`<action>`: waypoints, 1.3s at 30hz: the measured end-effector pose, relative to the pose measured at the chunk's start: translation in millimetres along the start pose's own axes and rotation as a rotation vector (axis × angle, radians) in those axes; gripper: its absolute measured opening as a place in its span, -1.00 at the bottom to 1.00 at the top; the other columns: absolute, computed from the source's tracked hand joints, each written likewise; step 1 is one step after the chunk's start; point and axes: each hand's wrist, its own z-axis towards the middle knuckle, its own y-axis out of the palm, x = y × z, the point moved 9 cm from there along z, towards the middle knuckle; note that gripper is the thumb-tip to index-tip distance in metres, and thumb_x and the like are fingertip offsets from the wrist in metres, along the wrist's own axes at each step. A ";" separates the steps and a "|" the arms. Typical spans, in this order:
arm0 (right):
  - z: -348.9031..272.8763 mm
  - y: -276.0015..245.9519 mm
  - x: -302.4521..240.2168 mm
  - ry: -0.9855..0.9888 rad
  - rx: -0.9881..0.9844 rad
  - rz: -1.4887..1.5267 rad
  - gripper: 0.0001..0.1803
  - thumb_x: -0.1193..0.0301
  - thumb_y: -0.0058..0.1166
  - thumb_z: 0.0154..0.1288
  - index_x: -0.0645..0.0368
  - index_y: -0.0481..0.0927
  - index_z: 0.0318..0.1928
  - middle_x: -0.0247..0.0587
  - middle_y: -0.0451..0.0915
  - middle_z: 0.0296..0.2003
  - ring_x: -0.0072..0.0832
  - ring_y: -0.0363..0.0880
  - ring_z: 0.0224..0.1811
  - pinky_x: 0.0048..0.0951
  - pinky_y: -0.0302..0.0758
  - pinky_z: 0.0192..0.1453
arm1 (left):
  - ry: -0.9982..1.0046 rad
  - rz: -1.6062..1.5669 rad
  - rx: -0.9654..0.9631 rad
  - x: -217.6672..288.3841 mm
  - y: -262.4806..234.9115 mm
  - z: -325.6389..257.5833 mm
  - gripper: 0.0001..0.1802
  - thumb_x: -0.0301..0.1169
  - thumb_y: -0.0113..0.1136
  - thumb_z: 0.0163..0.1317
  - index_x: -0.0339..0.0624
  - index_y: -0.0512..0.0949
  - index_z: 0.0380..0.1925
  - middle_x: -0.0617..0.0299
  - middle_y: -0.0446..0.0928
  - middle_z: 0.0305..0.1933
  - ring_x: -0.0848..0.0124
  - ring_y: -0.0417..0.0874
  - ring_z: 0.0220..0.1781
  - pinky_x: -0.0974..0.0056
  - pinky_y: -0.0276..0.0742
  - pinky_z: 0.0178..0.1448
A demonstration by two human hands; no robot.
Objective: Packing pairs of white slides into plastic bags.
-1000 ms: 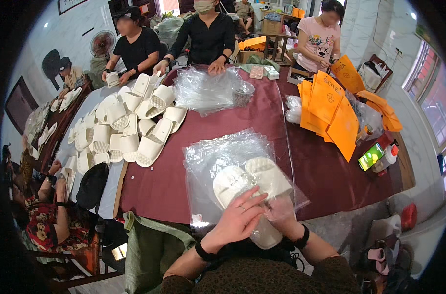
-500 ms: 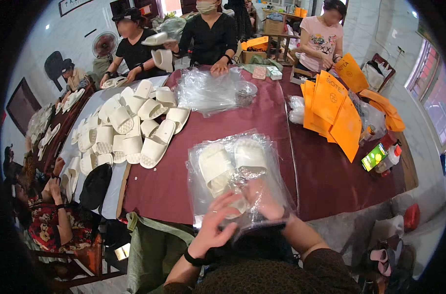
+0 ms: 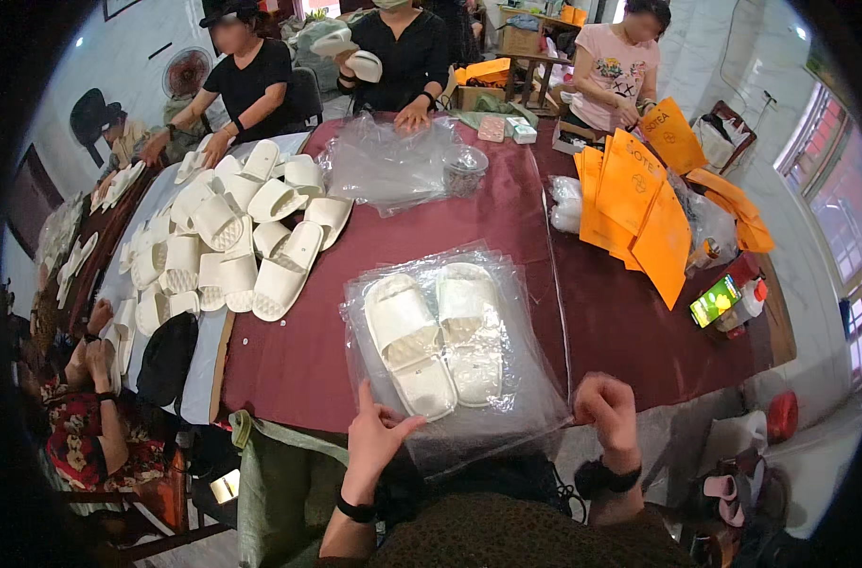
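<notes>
A pair of white slide slippers (image 3: 478,331) lies side by side, soles down, inside a clear plastic bag (image 3: 535,379) at the table's near edge. More clear bags appear layered beneath it. At the bag's lower left edge, my left hand (image 3: 379,440) has its thumb on the plastic and its index finger stretched along the side; its other fingers are partly hidden. My right hand (image 3: 609,412) is closed, fingers curled, pinching the bag's lower right corner.
A heap of white slippers (image 3: 232,227) covers the left side. Clear bags (image 3: 384,166) and a round tub (image 3: 465,170) lie at the back. Orange packets (image 3: 630,199), a phone (image 3: 715,301) and a bottle (image 3: 753,298) stand at right. Several people work around.
My right hand has come out of the bag and moved right to its corner. My left hand has shifted left and down to the bag's edge. Both slippers now lie uncovered by hands.
</notes>
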 end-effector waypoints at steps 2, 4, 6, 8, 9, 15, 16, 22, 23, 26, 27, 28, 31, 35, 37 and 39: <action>24.5 5.6 3.9 -0.095 0.173 -0.298 -0.54 0.28 0.32 0.22 0.31 0.58 0.03 -0.21 0.61 -0.36 -0.56 0.54 -0.32 -0.49 0.44 -0.24 | 0.017 -0.088 -0.002 -14.2 9.7 2.4 -0.14 -0.33 0.36 0.17 -0.41 0.16 0.38 0.13 0.64 -0.41 0.36 0.69 -0.36 0.30 0.59 -0.20; 42.4 7.5 22.2 -0.187 0.333 -0.590 -0.55 0.32 0.29 0.23 0.32 0.54 0.05 -0.26 0.56 -0.44 -0.57 0.50 -0.40 -0.50 0.43 -0.29 | 0.024 -0.174 0.008 -28.7 11.6 4.1 -0.17 -0.37 0.32 0.21 -0.45 0.13 0.39 0.13 0.64 -0.39 0.38 0.69 -0.33 0.32 0.59 -0.17; 46.0 23.5 43.3 -0.310 0.311 -0.841 -0.53 0.36 0.22 0.27 0.30 0.44 0.13 -0.36 0.43 -0.50 -0.62 0.39 -0.45 -0.53 0.38 -0.33 | -0.109 -0.686 -0.132 -42.4 25.1 1.4 -0.29 -0.47 0.21 0.28 -0.47 0.17 0.36 0.11 0.63 -0.22 0.35 0.68 -0.19 0.32 0.59 -0.09; 56.2 36.2 62.0 -0.079 0.151 -0.653 -0.50 0.36 0.19 0.29 0.30 0.41 0.17 -0.35 0.45 -0.47 -0.63 0.39 -0.41 -0.53 0.37 -0.31 | -0.255 -0.965 -0.175 -49.4 31.1 -2.0 -0.38 -0.48 0.17 0.30 -0.46 0.24 0.31 0.14 0.60 -0.18 0.36 0.65 -0.16 0.35 0.59 -0.08; 59.0 48.0 83.4 0.149 -0.003 -0.461 -0.48 0.36 0.15 0.31 0.31 0.37 0.21 -0.33 0.46 -0.43 -0.64 0.40 -0.37 -0.53 0.37 -0.28 | -0.403 -1.243 -0.223 -50.9 40.0 -5.9 -0.47 -0.49 0.13 0.32 -0.45 0.31 0.26 0.17 0.57 -0.14 0.37 0.63 -0.12 0.39 0.59 -0.07; 61.0 100.0 85.5 0.111 -0.186 -0.212 -0.39 0.41 0.08 0.38 0.29 0.27 0.38 -0.35 0.53 -0.25 -0.67 0.43 -0.26 -0.57 0.41 -0.16 | -0.443 -1.486 -0.365 1.9 58.4 -15.8 -0.53 -0.35 0.14 0.40 -0.36 0.37 0.22 0.15 0.56 -0.02 0.30 0.61 0.01 0.24 0.56 0.10; 57.2 110.4 80.9 0.076 -0.198 -0.229 -0.37 0.38 0.08 0.38 0.29 0.26 0.40 -0.32 0.54 -0.28 -0.64 0.45 -0.29 -0.54 0.43 -0.17 | -0.442 -1.363 -0.362 5.2 61.3 -16.9 -0.52 -0.32 0.17 0.40 -0.36 0.38 0.22 0.16 0.57 -0.01 0.29 0.61 0.05 0.23 0.56 0.12; 43.8 140.8 48.9 -0.177 -0.366 -0.338 -0.31 0.41 0.09 0.36 0.18 0.21 0.46 -0.23 0.59 -0.15 -0.59 0.48 -0.25 -0.50 0.45 -0.13 | -0.335 -1.013 -0.264 10.2 38.6 -21.5 -0.53 -0.44 0.22 0.31 -0.42 0.43 0.18 0.09 0.59 0.09 0.36 0.62 0.06 0.27 0.55 0.11; 38.7 142.6 53.2 0.067 -0.439 -0.338 -0.29 0.37 0.19 0.31 0.14 0.28 0.44 -0.18 0.58 -0.14 -0.54 0.50 -0.19 -0.49 0.46 -0.06 | -0.291 -0.945 -0.274 2.6 28.8 -25.7 -0.52 -0.46 0.22 0.29 -0.43 0.42 0.18 0.07 0.59 0.10 0.36 0.63 0.06 0.27 0.56 0.10; 41.3 138.3 39.4 -0.050 -0.599 -0.466 -0.30 0.30 0.32 0.21 0.16 0.41 0.35 -0.15 0.58 -0.09 -0.43 0.53 -0.09 -0.42 0.47 0.01 | -0.337 -0.890 -0.213 -12.6 -9.0 -38.0 -0.52 -0.45 0.26 0.25 -0.40 0.47 0.16 0.10 0.62 0.07 0.38 0.63 0.04 0.34 0.54 0.09; 43.6 137.6 34.7 -0.186 -0.632 -0.434 -0.32 0.26 0.35 0.16 0.17 0.47 0.29 -0.13 0.57 -0.05 -0.35 0.53 -0.04 -0.37 0.48 0.04 | -0.380 -0.796 -0.255 -19.0 -24.1 -46.1 -0.52 -0.45 0.27 0.24 -0.39 0.49 0.16 0.11 0.64 0.05 0.39 0.64 0.03 0.35 0.53 0.10; 44.8 137.2 29.8 -0.316 -0.645 -0.400 -0.33 0.23 0.39 0.12 0.19 0.52 0.23 -0.10 0.56 -0.01 -0.28 0.53 0.01 -0.32 0.48 0.06 | -0.397 -0.751 -0.168 -6.1 -55.2 -55.9 -0.53 -0.46 0.28 0.23 -0.34 0.52 0.15 0.14 0.66 0.02 0.40 0.65 0.01 0.35 0.52 0.10; 58.5 133.2 32.5 -0.341 -0.399 -0.640 -0.34 0.20 0.43 0.05 0.22 0.55 0.14 -0.07 0.54 0.06 -0.19 0.51 0.06 -0.24 0.46 0.11 | -0.311 -0.581 0.048 -42.7 -147.1 -105.4 -0.52 -0.58 0.29 0.16 -0.31 0.52 0.13 0.15 0.66 0.03 0.37 0.65 0.05 0.28 0.54 0.14; 65.0 136.6 50.2 -0.503 -0.331 -0.891 -0.43 0.29 0.42 0.01 0.22 0.58 0.05 -0.02 0.54 0.03 -0.07 0.48 0.07 -0.16 0.44 0.15 | -0.390 -0.226 0.180 -87.2 -251.1 -192.9 -0.56 -0.64 0.27 0.02 -0.33 0.60 -0.01 0.26 0.67 -0.11 0.50 0.63 -0.09 0.31 0.56 0.03; 62.5 131.4 48.5 -0.507 -0.291 -0.917 -0.45 0.30 0.41 0.01 0.21 0.58 0.04 -0.05 0.54 0.03 -0.07 0.47 0.08 -0.17 0.43 0.16 | -0.475 0.091 0.089 -89.6 -269.5 -205.7 -0.53 -0.60 0.30 -0.08 -0.28 0.63 -0.04 0.21 0.69 -0.25 0.49 0.67 -0.16 0.30 0.56 -0.04; 61.0 122.4 48.0 -0.499 -0.235 -0.958 -0.46 0.32 0.39 0.01 0.20 0.59 0.04 -0.08 0.54 0.04 -0.07 0.46 0.08 -0.18 0.42 0.18 | -0.658 0.434 -0.024 -104.2 -264.7 -197.4 -0.49 -0.52 0.30 -0.11 -0.19 0.64 -0.02 0.06 0.69 -0.26 0.32 0.71 -0.19 0.25 0.58 -0.06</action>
